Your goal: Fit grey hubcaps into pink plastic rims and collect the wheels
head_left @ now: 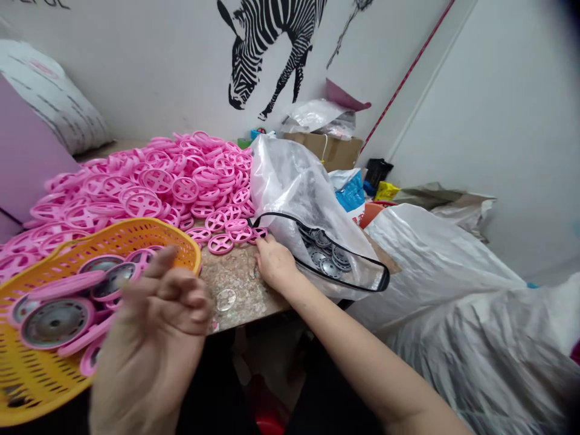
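The person's left hand (154,308), blurred, is raised just over an orange-yellow perforated plastic basket (113,238), its grip half-curled and open with nothing visible in it. In the basket lie a few pink plastic wheels with grey metal discs (57,323) seated in their centres, some tilted against the others. The right hand (274,263) rests at the edge of a speckled brown surface (240,284), beside the mouth of a clear plastic bag with black piping (290,181), its fingers (261,243) touching that black trim; whether this grip is closed on the trim or only resting against it, I cannot tell. Inside the bag sits a pile of round grey metal discs (324,251). A large heap of bare pink spoked plastic rings (158,187) spreads across the surface, its nearest rings just beside the right hand's fingertips. A small, clear round disc (225,299) lies alone between the hands. As far as the pictures show, only the few wheels in the basket carry discs, while the great majority of the rings remain bare and many discs stay bagged. Behind the bag, a brown cardboard box (326,151) stands against the wall.
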`<state>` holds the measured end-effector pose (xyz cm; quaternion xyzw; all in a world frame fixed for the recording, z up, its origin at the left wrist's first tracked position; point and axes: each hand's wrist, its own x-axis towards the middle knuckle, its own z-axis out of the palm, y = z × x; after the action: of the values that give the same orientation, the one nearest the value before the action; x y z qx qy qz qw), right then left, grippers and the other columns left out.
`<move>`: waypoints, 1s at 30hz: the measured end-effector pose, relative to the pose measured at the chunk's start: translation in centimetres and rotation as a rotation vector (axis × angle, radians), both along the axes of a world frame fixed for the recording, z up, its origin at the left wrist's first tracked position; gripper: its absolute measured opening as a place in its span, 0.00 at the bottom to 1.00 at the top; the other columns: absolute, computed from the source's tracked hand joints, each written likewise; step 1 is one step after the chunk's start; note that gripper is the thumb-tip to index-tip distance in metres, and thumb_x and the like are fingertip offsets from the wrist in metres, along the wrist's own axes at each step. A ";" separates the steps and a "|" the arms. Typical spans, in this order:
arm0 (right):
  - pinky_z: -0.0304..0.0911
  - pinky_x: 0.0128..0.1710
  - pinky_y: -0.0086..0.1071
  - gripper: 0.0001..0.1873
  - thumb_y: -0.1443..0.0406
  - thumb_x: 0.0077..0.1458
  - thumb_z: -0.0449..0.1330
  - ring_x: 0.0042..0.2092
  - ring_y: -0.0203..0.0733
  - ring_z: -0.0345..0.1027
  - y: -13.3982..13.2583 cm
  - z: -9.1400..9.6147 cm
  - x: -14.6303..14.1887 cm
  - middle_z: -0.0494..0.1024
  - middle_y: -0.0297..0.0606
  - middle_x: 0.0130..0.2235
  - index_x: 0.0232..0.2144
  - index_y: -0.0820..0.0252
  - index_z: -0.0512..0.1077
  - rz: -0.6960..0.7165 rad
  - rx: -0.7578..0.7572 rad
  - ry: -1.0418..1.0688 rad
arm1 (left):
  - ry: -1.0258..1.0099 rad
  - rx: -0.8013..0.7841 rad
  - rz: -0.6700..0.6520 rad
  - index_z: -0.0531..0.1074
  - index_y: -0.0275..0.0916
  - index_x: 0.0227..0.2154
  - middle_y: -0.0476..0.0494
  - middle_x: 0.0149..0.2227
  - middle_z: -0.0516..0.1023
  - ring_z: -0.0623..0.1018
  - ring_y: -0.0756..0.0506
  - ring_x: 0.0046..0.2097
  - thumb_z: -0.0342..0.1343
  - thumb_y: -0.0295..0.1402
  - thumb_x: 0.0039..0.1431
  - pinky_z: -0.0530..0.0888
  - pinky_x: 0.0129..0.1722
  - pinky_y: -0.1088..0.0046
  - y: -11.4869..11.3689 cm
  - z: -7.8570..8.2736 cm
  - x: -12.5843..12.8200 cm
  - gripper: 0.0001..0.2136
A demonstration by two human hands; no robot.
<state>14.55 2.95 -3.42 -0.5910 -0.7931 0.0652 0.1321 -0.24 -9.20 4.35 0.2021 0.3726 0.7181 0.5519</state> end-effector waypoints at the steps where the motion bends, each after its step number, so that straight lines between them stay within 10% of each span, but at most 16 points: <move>1: 0.69 0.44 0.36 0.15 0.67 0.64 0.52 0.46 0.47 0.74 0.5 -0.1 -0.3 0.71 0.49 0.54 0.51 0.62 0.69 -0.012 -0.001 -0.038 | 0.031 -0.027 -0.065 0.77 0.42 0.40 0.52 0.27 0.77 0.75 0.52 0.26 0.68 0.42 0.50 0.74 0.22 0.83 0.1 -0.6 0.7 0.16; 5: 0.70 0.42 0.34 0.14 0.69 0.65 0.50 0.44 0.45 0.75 1.9 -0.4 -0.9 0.70 0.49 0.53 0.49 0.60 0.70 -0.020 -0.002 -0.081 | 0.203 -0.167 -0.259 0.75 0.38 0.40 0.47 0.30 0.80 0.78 0.50 0.26 0.71 0.37 0.43 0.76 0.24 0.78 0.8 -3.4 2.4 0.20; 17: 0.67 0.38 0.32 0.12 0.65 0.67 0.51 0.41 0.44 0.74 -2.2 -0.3 1.1 0.75 0.44 0.46 0.44 0.61 0.73 0.093 0.031 -0.019 | 0.484 -0.215 -0.219 0.74 0.38 0.42 0.44 0.47 0.74 0.78 0.48 0.38 0.69 0.38 0.45 0.78 0.29 0.75 2.5 -7.5 1.9 0.21; 25: 0.63 0.37 0.28 0.07 0.70 0.57 0.61 0.33 0.35 0.68 -6.2 0.8 3.9 0.73 0.32 0.29 0.27 0.61 0.71 0.195 -0.181 0.797 | 0.653 -0.138 -0.226 0.67 0.43 0.57 0.37 0.58 0.69 0.79 0.45 0.38 0.67 0.38 0.44 0.74 0.22 0.77 2.8 -8.2 2.8 0.34; 30: 0.61 0.29 0.26 0.06 0.66 0.56 0.59 0.26 0.32 0.66 -8.2 1.8 4.8 0.72 0.29 0.25 0.27 0.61 0.70 0.184 -0.484 1.129 | 0.602 -0.105 -0.473 0.71 0.37 0.48 0.45 0.34 0.78 0.77 0.48 0.27 0.64 0.41 0.48 0.72 0.19 0.77 2.7 -8.3 3.0 0.24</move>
<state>19.36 -5.21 -1.65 -0.4076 -0.6113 0.5568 0.3874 2.71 -6.46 -3.94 0.4556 0.4973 0.4596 0.5779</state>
